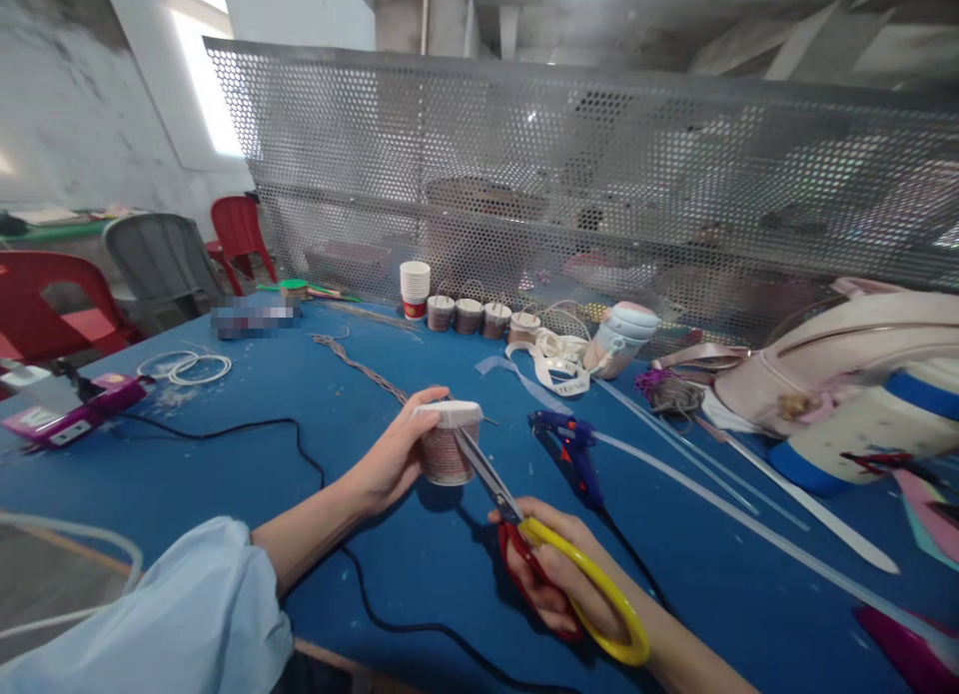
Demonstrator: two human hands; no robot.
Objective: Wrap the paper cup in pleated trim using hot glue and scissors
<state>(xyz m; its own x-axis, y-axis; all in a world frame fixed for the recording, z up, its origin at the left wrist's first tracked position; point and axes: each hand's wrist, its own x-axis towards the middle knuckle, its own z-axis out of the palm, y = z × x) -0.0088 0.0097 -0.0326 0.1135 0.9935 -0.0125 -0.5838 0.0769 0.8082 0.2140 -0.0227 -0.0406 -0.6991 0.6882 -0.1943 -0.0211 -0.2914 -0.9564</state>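
Note:
My left hand (397, 452) grips a small paper cup (448, 454) wrapped in brownish cord, with a white band along its top, and holds it above the blue table. In my right hand (558, 564) is a pair of scissors (498, 486) with one red and one yellow handle loop. Their blade tips point at the cup's side just under the white band; whether they touch it I cannot tell. Right of the cup lies a blue glue gun (569, 449). A bundle of brown cord (360, 367) stretches across the table behind my left hand.
Several wrapped cups (469, 317) line the back beside a stack of white paper cups (415, 287). Ribbon (561, 379), a tumbler (625, 337) and a pale bag (809, 349) sit toward the right. A black cable (300, 444) crosses the left; a purple power strip (82, 409) lies there.

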